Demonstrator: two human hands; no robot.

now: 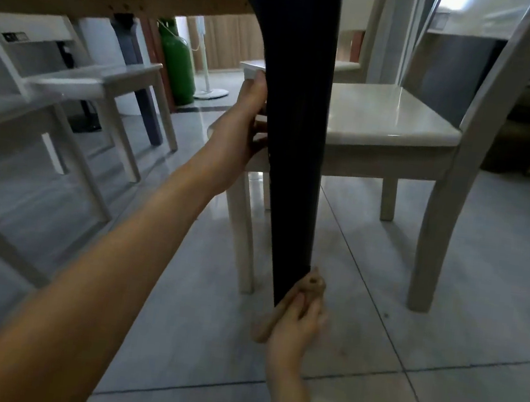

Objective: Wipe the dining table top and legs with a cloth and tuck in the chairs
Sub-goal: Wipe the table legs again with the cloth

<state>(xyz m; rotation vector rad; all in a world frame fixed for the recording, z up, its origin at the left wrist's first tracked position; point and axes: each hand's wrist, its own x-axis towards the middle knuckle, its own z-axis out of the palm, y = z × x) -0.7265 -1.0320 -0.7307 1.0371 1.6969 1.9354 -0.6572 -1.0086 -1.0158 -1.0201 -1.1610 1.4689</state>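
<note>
Leg-wiping stage | right hand [294, 329] pinches tan cloth [311, 285] against foot of dark table leg [294, 137] | left hand [249, 125] curls round its middle | white chair [391, 116] seemingly not yet tucked in.

The left hand [246, 125] had its fingertips hidden behind the tall dark tapered table leg [291, 137]. Under the right hand [294, 331], the crumpled tan cloth [311, 285] was partly covered and hid the leg's foot.
</note>
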